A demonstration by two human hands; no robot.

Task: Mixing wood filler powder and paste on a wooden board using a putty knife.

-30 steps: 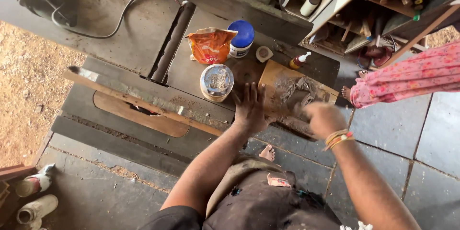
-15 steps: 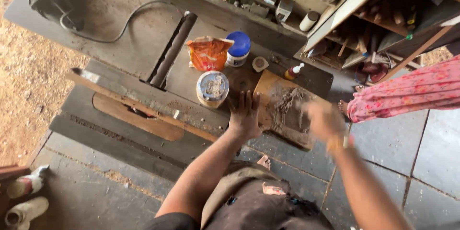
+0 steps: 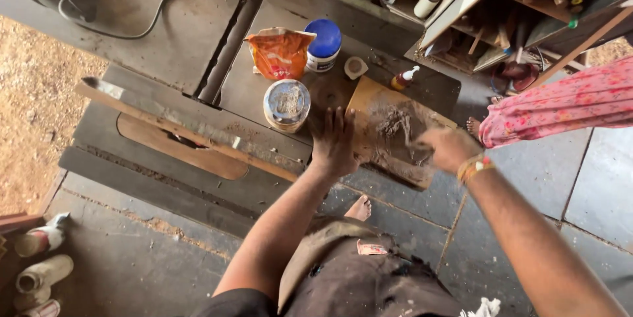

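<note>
Left hand (image 3: 335,142): fingers spread flat, palm down, gripping nothing, pressed on the near-left edge of the wooden board (image 3: 369,102).

Right hand (image 3: 448,147): blurred; fingers seemingly curled loosely over the grey paste (image 3: 395,126) smeared on the board; whether anything sits between them cannot be told. Orange bangle (image 3: 472,166) at the wrist.

Board: flat on the grey machine table (image 3: 165,60), long axis roughly 10 to 4 o'clock, paste at 9 o'clock from the right fingers, at 3 o'clock from the left (right hand nearer the paste, left hand nearer the board's bare end).

At 10 o'clock from the left hand: open tin (image 3: 287,102). Beyond it, at 12 o'clock: orange pouch (image 3: 280,53), blue-lidded jar (image 3: 324,45), small squeeze bottle (image 3: 402,79). Long wooden strip (image 3: 191,129) across the table at 9 o'clock. Pink patterned cloth (image 3: 560,102) at 2 o'clock of the right hand.
</note>
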